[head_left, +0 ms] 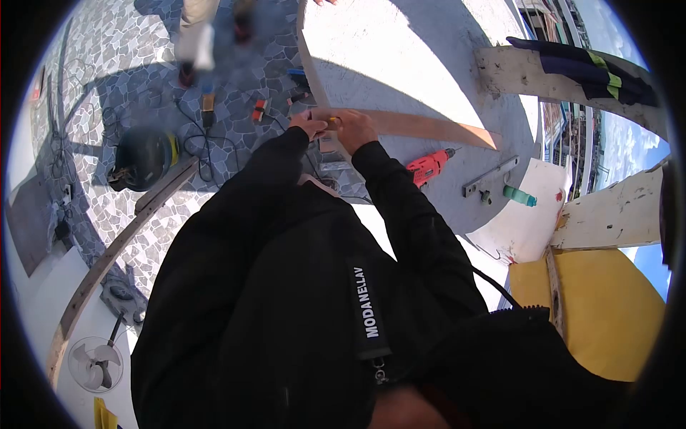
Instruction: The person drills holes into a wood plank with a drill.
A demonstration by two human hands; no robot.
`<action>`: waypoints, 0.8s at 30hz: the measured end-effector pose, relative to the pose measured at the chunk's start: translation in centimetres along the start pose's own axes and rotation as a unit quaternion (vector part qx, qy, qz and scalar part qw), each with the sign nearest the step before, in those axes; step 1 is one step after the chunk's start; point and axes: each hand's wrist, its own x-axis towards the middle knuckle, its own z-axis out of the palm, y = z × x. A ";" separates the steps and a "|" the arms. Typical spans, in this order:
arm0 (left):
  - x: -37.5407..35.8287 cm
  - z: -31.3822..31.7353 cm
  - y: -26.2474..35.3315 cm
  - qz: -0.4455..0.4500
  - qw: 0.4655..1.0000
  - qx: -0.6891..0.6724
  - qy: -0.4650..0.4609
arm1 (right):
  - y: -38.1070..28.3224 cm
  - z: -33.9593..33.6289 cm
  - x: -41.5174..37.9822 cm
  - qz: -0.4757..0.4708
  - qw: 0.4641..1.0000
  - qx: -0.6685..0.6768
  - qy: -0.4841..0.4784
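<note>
A long flat wooden strip (429, 127) lies on the pale work surface, its near end between my two hands. My left hand (309, 126) is closed at that end, with the fingers around the wood's edge. Just to its right, my right hand (356, 129) is pinched around a small yellow item (334, 122), too small to name, close against the strip. A red power drill (429, 167) rests on the surface to the right of my right forearm.
Beyond the drill are a metal bar (490, 176) and a green bottle (519, 196). Cables, a paint brush (208, 107) and a dark rounded object (145, 159) are on the stone-patterned floor. A curved wooden piece (107, 261) and a fan (96, 365) are at left. Another person stands ahead.
</note>
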 end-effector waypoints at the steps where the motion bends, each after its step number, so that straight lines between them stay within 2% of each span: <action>1: 0.2 0.0 -0.3 0.002 1.000 -0.008 -0.004 | -0.5 0.0 0.1 -0.001 1.000 -0.001 -0.004; 3: 0.3 0.0 -0.6 0.004 1.000 -0.019 -0.010 | -1.3 0.0 0.3 0.013 0.998 -0.058 -0.020; 9: 0.6 0.2 -0.7 0.001 0.998 -0.056 0.001 | -1.8 -0.2 0.5 0.056 0.992 -0.104 -0.052; 13: 1.2 0.4 -1.0 0.014 0.999 -0.046 0.014 | -1.7 0.7 0.5 0.028 0.988 -0.145 -0.048; 16: 0.4 0.8 0.0 -0.017 0.998 -0.058 0.034 | -1.6 1.0 0.2 0.043 0.993 -0.107 -0.020; 17: 3.2 -1.4 -2.2 0.016 0.997 -0.070 -0.027 | -1.7 1.0 0.3 0.046 0.993 -0.109 -0.019; 18: 2.8 -0.8 -1.7 0.019 0.995 -0.090 -0.033 | -1.3 1.6 0.5 0.054 0.991 -0.117 -0.037; 19: 2.1 -0.2 -1.0 -0.003 0.997 -0.077 0.005 | -0.5 2.7 0.7 0.044 0.995 -0.083 -0.041; 20: 3.3 -1.0 -1.5 -0.002 0.998 -0.056 -0.014 | -2.0 0.7 0.5 0.081 0.991 -0.086 -0.063; 23: 1.8 -0.5 0.1 -0.017 0.994 -0.101 -0.028 | -3.2 -1.7 -0.1 0.098 0.993 -0.062 -0.012; 24: 1.7 -0.4 0.3 -0.023 0.996 -0.082 -0.018 | -3.4 -2.3 -0.4 0.141 0.990 0.009 0.028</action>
